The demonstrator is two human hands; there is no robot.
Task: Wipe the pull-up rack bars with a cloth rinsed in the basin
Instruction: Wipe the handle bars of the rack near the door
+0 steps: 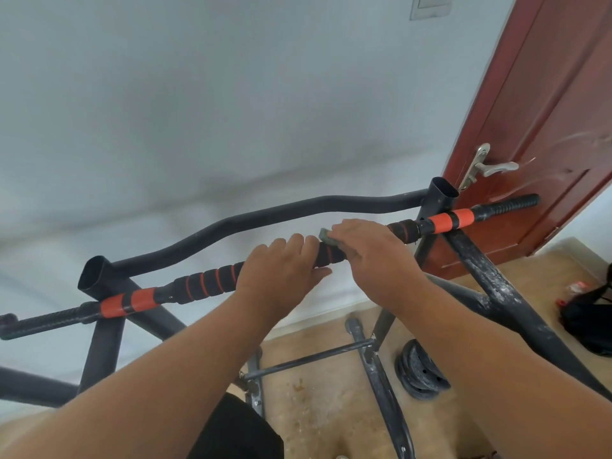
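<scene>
The pull-up rack's front bar (205, 281) runs from lower left to upper right, black with foam grips and orange bands. My left hand (281, 270) grips the bar near its middle, fingers curled over the top. Just to its right, my right hand (371, 253) presses a small grey-green cloth (326, 236) onto the bar; only a corner of the cloth shows under the fingers. A curved black rear bar (265, 217) runs behind both hands. The basin is out of view.
A red-brown door (546, 111) with a metal handle (490, 167) stands close behind the rack's right end. Below, the rack's legs and a crossbar (308, 359), stacked weight plates (420, 372) and a black bag (592, 313) lie on the beige floor.
</scene>
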